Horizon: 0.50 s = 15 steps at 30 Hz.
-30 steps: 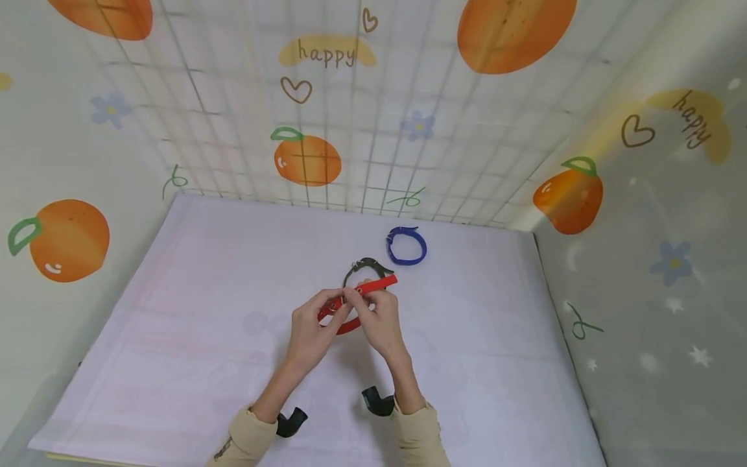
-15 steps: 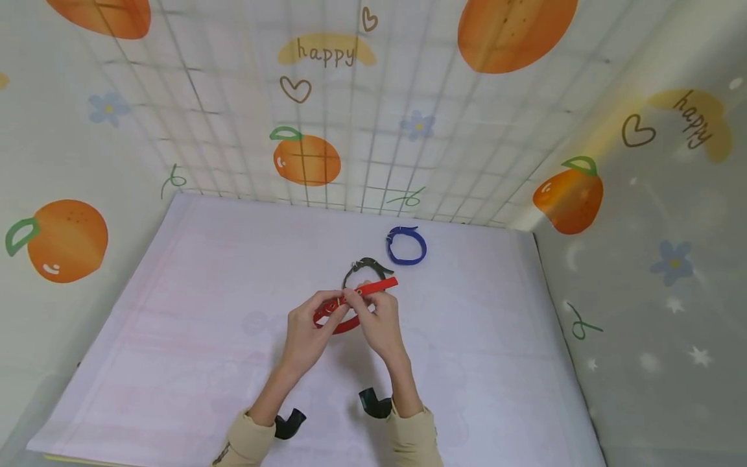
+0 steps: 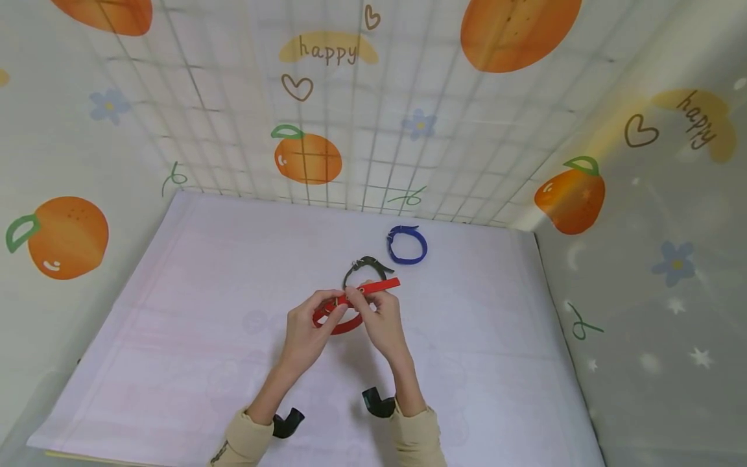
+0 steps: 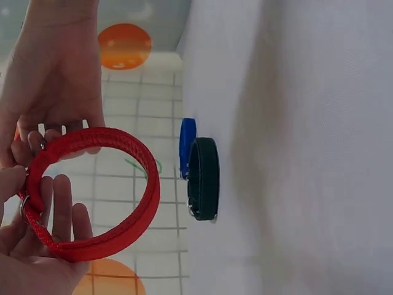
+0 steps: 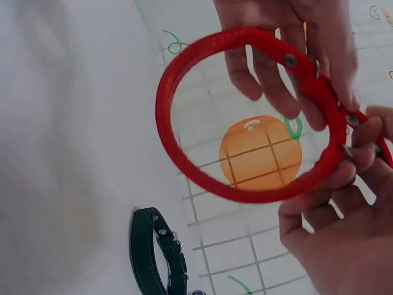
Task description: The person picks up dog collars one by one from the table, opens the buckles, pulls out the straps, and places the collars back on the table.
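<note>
A red pet collar (image 3: 347,326), bent into a loop, is held above the table by both hands. My left hand (image 3: 306,332) grips it near the metal buckle (image 4: 26,208). My right hand (image 3: 380,324) pinches the strap, whose free end (image 3: 386,285) sticks out to the right past the fingers. Small metal studs (image 5: 290,60) show on the band in the right wrist view. Just beyond the hands a dark green collar (image 3: 367,261), also looped, lies partly hidden. Fingers cover part of the buckle area.
Farther back on the white table (image 3: 192,311) lies a buckled blue collar (image 3: 410,261). A wire grid behind cloth printed with oranges (image 3: 308,159) stands along the back edge; similar cloth walls the sides. Black curved pieces (image 3: 379,403) sit at both wrists.
My left hand has shifted slightly left with the buckle side. The free end of the red collar sits a little farther right. The other collars have not moved.
</note>
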Each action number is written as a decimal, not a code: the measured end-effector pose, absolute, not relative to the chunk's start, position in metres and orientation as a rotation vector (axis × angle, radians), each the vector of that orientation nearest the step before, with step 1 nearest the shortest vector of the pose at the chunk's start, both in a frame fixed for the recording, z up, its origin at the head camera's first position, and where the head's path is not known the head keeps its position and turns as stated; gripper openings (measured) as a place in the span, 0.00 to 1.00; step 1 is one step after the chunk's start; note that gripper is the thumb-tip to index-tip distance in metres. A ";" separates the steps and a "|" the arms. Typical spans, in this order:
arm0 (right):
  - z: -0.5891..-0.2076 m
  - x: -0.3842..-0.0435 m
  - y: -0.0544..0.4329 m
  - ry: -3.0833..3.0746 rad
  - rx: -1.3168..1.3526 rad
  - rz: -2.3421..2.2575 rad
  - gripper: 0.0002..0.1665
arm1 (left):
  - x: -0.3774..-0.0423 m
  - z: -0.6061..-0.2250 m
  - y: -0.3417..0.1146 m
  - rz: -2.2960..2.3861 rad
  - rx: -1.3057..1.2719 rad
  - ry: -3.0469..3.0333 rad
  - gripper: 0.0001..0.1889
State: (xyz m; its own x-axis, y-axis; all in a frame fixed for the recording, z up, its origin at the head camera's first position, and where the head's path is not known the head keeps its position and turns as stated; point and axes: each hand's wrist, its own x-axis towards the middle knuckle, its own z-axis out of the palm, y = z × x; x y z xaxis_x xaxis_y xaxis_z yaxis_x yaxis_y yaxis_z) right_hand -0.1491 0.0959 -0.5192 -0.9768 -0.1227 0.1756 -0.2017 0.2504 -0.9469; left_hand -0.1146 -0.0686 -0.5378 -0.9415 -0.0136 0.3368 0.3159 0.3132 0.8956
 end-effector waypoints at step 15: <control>-0.520 -0.149 0.104 -2.537 0.520 1.749 0.12 | -0.114 -0.540 -0.070 -1.902 -0.125 -2.257 0.14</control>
State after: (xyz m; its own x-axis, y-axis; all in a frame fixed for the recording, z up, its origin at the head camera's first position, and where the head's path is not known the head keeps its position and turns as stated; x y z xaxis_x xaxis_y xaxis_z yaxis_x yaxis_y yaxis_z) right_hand -0.1487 0.1038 -0.5203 -0.9445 -0.2605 0.2002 -0.2798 0.3183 -0.9058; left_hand -0.1139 -0.0702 -0.5397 -0.9790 -0.0557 0.1962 0.1839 0.1748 0.9673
